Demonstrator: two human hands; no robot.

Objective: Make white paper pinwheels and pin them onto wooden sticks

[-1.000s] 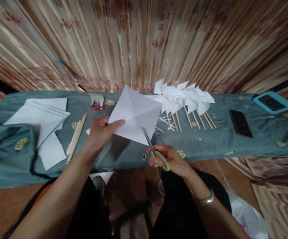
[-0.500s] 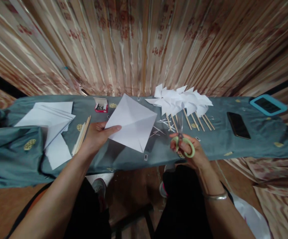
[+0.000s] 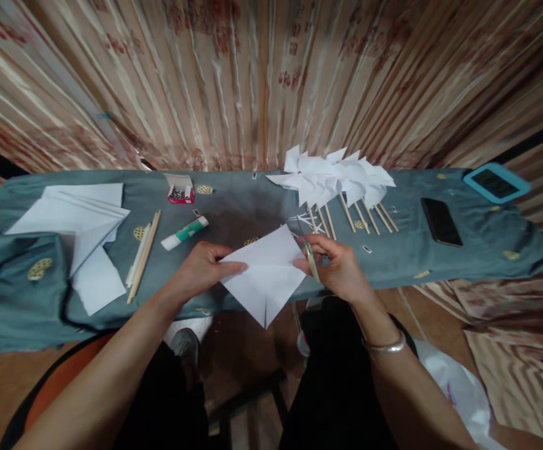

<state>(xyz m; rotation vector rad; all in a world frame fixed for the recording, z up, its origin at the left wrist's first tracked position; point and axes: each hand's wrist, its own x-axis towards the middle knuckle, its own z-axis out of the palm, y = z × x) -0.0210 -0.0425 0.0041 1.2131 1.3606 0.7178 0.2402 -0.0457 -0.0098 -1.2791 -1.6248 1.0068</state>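
Note:
My left hand grips the left side of a creased white paper square, thumb on top. The sheet lies low over the front edge of the table, one corner pointing down past it. My right hand is closed on green-handled scissors and also touches the paper's right corner. The blades point up and away from me.
A teal cloth covers the table. On it lie a stack of white sheets, wooden sticks, a glue stick, a red box of pins, several paper pinwheels, a black phone and a blue-cased device.
The paper has come down from a raised tilt to the table's front edge. My right hand with the scissors swung out right, then came back to the paper's right corner.

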